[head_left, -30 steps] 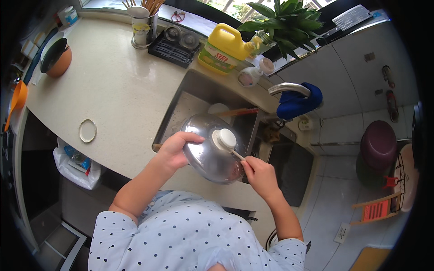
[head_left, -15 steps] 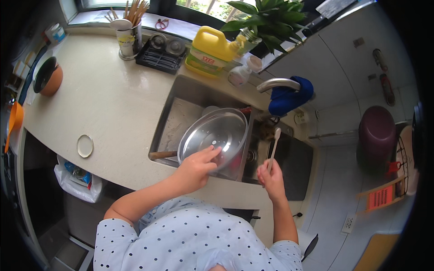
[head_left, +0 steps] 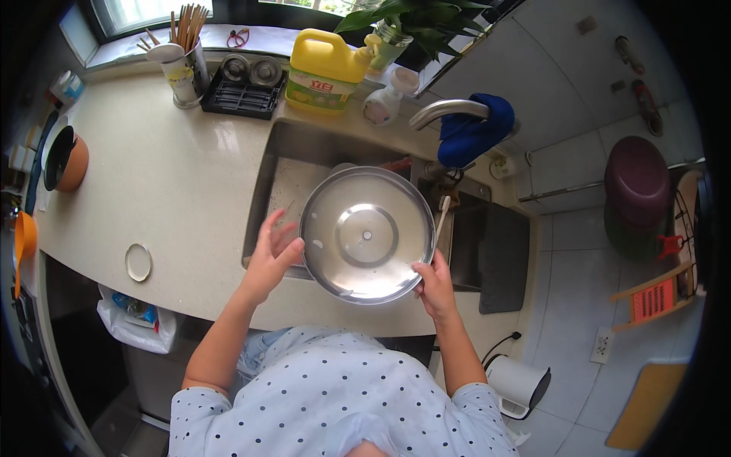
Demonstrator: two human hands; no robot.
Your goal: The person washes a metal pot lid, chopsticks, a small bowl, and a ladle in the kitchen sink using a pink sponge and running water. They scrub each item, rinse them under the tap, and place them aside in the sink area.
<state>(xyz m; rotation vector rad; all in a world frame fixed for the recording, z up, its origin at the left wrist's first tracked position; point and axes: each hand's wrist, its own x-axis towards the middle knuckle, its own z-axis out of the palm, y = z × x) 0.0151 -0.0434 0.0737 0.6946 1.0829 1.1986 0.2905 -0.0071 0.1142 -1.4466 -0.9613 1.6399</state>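
Observation:
A round, clear-looking pot lid [head_left: 335, 228] with a metal rim and a small hole at its centre is held up over the sink [head_left: 268, 164]. My right hand [head_left: 436, 286] grips its right rim, thumb on top. A light toothbrush [head_left: 442, 217] stands upright from that same hand, bristle end up, beyond the rim. At the left rim, my left hand [head_left: 271, 255] is open, fingers spread and slightly blurred. Its thumb tip is close to the rim; whether it touches I cannot tell. The lid hides much of the basin below.
Beyond the sink stand a yellow detergent jug [head_left: 324, 72], a white pump bottle [head_left: 384, 99] and a black rack [head_left: 244, 91]. A faucet [head_left: 449, 110] with a blue cloth [head_left: 476, 133] reaches over from the right. On the left counter lie a small round lid [head_left: 138, 263] and an orange-brown pot [head_left: 74, 164].
The lid has been lifted and turned to face up. My right hand has moved onto its rim, keeping the toothbrush. My left hand has left the lid's surface for its left side.

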